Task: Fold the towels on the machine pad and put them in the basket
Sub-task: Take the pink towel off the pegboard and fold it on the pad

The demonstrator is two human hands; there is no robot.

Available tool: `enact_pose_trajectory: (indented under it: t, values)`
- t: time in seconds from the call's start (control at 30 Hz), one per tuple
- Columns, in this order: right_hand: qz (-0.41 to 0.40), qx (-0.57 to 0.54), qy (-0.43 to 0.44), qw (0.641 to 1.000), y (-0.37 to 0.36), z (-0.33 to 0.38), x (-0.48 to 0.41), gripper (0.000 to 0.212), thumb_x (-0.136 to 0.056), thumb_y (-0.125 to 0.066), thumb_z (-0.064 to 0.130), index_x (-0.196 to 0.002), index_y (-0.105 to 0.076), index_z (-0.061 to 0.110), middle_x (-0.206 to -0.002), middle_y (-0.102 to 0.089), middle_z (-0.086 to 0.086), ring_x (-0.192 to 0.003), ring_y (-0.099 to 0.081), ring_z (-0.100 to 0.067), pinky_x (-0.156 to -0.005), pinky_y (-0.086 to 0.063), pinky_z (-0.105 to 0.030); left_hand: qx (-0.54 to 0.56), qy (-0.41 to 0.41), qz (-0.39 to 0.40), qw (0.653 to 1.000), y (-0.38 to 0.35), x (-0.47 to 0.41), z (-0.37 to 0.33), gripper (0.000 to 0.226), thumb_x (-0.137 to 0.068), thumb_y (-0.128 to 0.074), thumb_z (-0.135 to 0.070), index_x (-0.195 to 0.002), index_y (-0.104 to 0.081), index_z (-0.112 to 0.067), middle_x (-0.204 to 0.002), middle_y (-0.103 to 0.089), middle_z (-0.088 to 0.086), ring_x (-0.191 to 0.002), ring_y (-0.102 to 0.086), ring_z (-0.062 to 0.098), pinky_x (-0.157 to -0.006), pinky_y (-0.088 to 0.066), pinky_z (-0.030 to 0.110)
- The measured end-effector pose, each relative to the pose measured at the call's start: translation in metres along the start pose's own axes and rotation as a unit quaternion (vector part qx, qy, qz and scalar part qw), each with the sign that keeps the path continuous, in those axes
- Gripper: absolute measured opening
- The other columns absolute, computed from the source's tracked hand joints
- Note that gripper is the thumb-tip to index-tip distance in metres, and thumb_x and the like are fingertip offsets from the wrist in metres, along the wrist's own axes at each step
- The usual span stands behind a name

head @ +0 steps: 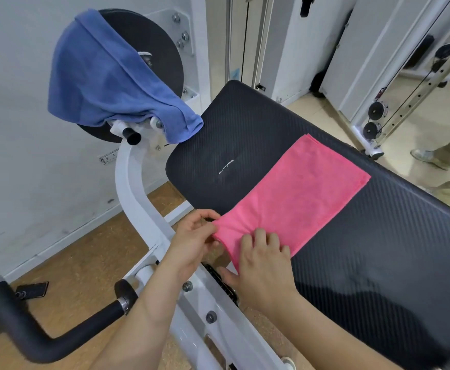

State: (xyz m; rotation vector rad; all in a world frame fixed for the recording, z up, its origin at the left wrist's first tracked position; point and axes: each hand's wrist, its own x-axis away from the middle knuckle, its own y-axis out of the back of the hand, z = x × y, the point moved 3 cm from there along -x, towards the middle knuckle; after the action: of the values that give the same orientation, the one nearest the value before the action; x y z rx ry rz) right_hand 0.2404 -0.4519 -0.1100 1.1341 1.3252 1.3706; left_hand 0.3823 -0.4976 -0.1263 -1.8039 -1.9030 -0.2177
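**One pink towel in both grips, one blue towel draped aside**

On my feed I count two towels. The pink towel (298,198) lies flat, folded into a long rectangle, running diagonally across the black padded surface (378,249). Its near end hangs over the surface's near-left edge.

Both grips, two bare hands, are on that overhanging end. The left grip (191,241) pinches the towel's near-left corner between thumb and fingertips. The right grip (261,263) grasps the near edge just beside it, with bent fingers on top of the cloth and the thumb below it. The two grips sit close together but do not touch.

The blue towel (106,84) is unfolded and draped over the one black disc (149,49) at the upper left of the machine. Its lowest corner hangs down at the far-left corner of the surface. I cannot tell whether it touches the surface.

A white curved frame (135,188) runs from the disc down past the grips. One black padded handle (31,332) sticks out at the lower left. On the tan floor (85,257) beside it lies one small dark flat object (33,289).

At the far right I see two black pulley wheels (372,130) on a white rail. Beside them are the trouser legs and one shoe of another person (447,156), well apart from the towels.
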Motion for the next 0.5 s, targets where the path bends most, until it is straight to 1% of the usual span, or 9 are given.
enact_pose_trajectory:
  t: [0.03, 0.1, 0.17, 0.2, 0.27, 0.3, 0.37, 0.43, 0.5]
  values:
    - [0.006, -0.003, -0.008, 1.0, 0.002, 0.001, -0.002, 0.052, -0.064, -0.064, 0.061, -0.075, -0.051, 0.012, -0.076, -0.049, -0.008, -0.065, -0.047, -0.027, -0.051, -0.04, -0.037, 0.014, 0.004, 0.003, 1.0, -0.002, 0.0, -0.001, 0.019, -0.09, -0.053, 0.007, -0.092, -0.067, -0.006, -0.07, -0.062, 0.003, -0.061, -0.055, 0.011, -0.054, -0.051, 0.02]
    - [0.011, -0.009, -0.011, 1.0, 0.001, 0.001, -0.004, 0.04, -0.058, -0.072, 0.042, -0.074, -0.052, 0.011, -0.074, -0.05, -0.009, -0.062, -0.048, -0.028, -0.049, -0.039, -0.036, 0.041, 0.014, 0.01, 0.999, -0.003, 0.0, -0.004, 0.019, -0.091, -0.053, 0.006, -0.096, -0.07, -0.003, -0.079, -0.068, 0.007, -0.068, -0.061, 0.013, -0.061, -0.055, 0.021]
    - [0.006, -0.027, -0.008, 1.0, 0.001, -0.003, -0.004, 0.03, -0.056, -0.071, 0.028, -0.07, -0.051, 0.011, -0.07, -0.051, -0.009, -0.058, -0.048, -0.028, -0.045, -0.037, -0.034, 0.051, 0.011, 0.049, 0.997, -0.002, 0.002, -0.008, 0.024, -0.089, -0.053, 0.01, -0.101, -0.07, -0.001, -0.088, -0.071, 0.012, -0.076, -0.066, 0.017, -0.068, -0.057, 0.023]
    - [-0.007, -0.041, 0.001, 0.999, 0.0, -0.005, -0.004, 0.025, -0.057, -0.068, 0.025, -0.068, -0.051, 0.011, -0.068, -0.051, -0.008, -0.056, -0.048, -0.027, -0.044, -0.036, -0.033, 0.023, -0.003, 0.074, 0.997, -0.001, 0.003, -0.009, 0.03, -0.086, -0.054, 0.015, -0.104, -0.07, -0.003, -0.092, -0.071, 0.012, -0.081, -0.068, 0.018, -0.071, -0.056, 0.023]
    - [-0.035, -0.084, 0.025, 0.995, 0.002, -0.01, -0.004, 0.011, -0.063, -0.052, 0.023, -0.065, -0.049, 0.012, -0.064, -0.051, -0.006, -0.052, -0.048, -0.026, -0.041, -0.035, -0.033, -0.132, -0.08, 0.098, 0.983, 0.003, 0.001, -0.009, 0.047, -0.077, -0.057, 0.023, -0.104, -0.071, -0.013, -0.102, -0.069, 0.009, -0.089, -0.069, 0.018, -0.077, -0.054, 0.022]
    - [-0.046, -0.106, 0.034, 0.993, 0.004, -0.013, -0.005, 0.01, -0.065, -0.046, 0.022, -0.063, -0.049, 0.013, -0.061, -0.051, -0.005, -0.05, -0.048, -0.025, -0.041, -0.034, -0.032, -0.24, -0.139, 0.084, 0.957, 0.006, -0.002, -0.009, 0.052, -0.075, -0.059, 0.023, -0.102, -0.071, -0.02, -0.104, -0.066, 0.007, -0.091, -0.067, 0.016, -0.079, -0.053, 0.021]
    - [-0.049, -0.129, 0.05, 0.989, 0.009, -0.019, -0.005, 0.005, -0.064, -0.047, 0.019, -0.06, -0.048, 0.015, -0.058, -0.051, -0.002, -0.048, -0.048, -0.022, -0.044, -0.028, -0.028, -0.418, -0.262, 0.058, 0.868, 0.006, -0.006, -0.008, 0.05, -0.074, -0.069, 0.015, -0.101, -0.071, -0.027, -0.098, -0.056, -0.001, -0.087, -0.06, 0.009, -0.077, -0.052, 0.02]
    - [-0.017, -0.137, 0.064, 0.988, 0.014, -0.024, -0.004, 0.01, -0.07, -0.053, 0.017, -0.063, -0.045, 0.017, -0.061, -0.051, -0.002, -0.051, -0.046, -0.023, -0.049, -0.028, -0.029, -0.518, -0.334, 0.06, 0.785, 0.004, -0.008, -0.009, 0.041, -0.076, -0.073, 0.004, -0.103, -0.073, -0.027, -0.093, -0.05, -0.003, -0.082, -0.05, 0.008, -0.072, -0.05, 0.023]
    - [0.06, -0.155, 0.069, 0.984, 0.016, -0.029, -0.002, 0.016, -0.086, -0.048, 0.019, -0.072, -0.042, 0.015, -0.071, -0.049, -0.003, -0.063, -0.046, -0.025, -0.056, -0.034, -0.035, -0.564, -0.376, 0.081, 0.73, 0.005, -0.006, -0.011, 0.034, -0.077, -0.076, -0.006, -0.101, -0.075, -0.03, -0.087, -0.046, -0.005, -0.08, -0.043, 0.011, -0.065, -0.041, 0.019]
